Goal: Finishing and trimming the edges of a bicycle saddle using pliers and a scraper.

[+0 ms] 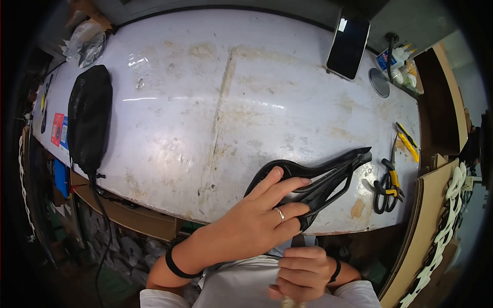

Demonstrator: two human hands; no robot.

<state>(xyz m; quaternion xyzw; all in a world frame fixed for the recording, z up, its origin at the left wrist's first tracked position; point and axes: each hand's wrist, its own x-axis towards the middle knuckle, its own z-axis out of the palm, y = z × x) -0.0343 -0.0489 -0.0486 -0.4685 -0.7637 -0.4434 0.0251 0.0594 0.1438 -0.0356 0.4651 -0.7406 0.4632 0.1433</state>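
Observation:
A black bicycle saddle (328, 179) lies with its underside and rails facing up at the table's front edge, its narrow nose pointing right. My left hand (267, 213) rests across the wide end of the saddle, fingers over the shell and rails, holding it. Below it, close to my body, my right hand (305, 269) is closed in a fist. A bit of something pale yellowish shows under that fist, and a dark strip shows above it; what it holds I cannot make out.
Scissors with black handles (381, 195), yellow-handled pliers (393, 179) and a yellow cutter (407, 141) lie right of the saddle. A phone (348, 49) and grey disc (379, 82) are at the far right. A black covered object with a cable (91, 113) stands left. Cardboard (423, 220) borders the right.

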